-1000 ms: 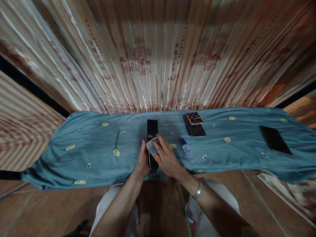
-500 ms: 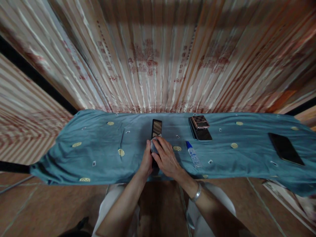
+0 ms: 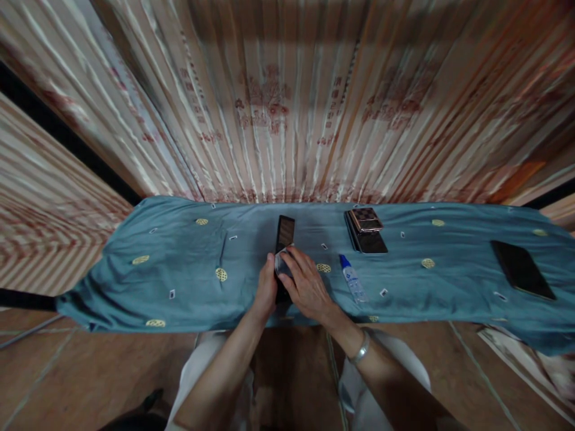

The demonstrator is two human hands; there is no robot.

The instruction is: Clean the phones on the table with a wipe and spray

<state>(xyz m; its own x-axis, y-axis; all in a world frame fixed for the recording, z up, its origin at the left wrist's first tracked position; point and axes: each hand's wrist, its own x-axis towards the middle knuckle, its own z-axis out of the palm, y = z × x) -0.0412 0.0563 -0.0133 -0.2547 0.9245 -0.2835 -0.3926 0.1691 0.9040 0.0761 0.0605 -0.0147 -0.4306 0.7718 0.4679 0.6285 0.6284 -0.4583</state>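
Head cam: our left hand (image 3: 266,290) steadies the phone (image 3: 284,234), right hand (image 3: 308,287) presses the cloth (image 3: 282,263); near the desk (image 3: 179,299) front edge, it could slip off.

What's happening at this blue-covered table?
A person leans over the table. The left hand steadies a dark phone lying flat on the cloth, while the right hand presses a small pale wipe onto it. A little blue-capped bottle lies just to the right, a stack of devices sits beyond, and another dark phone lies far right.
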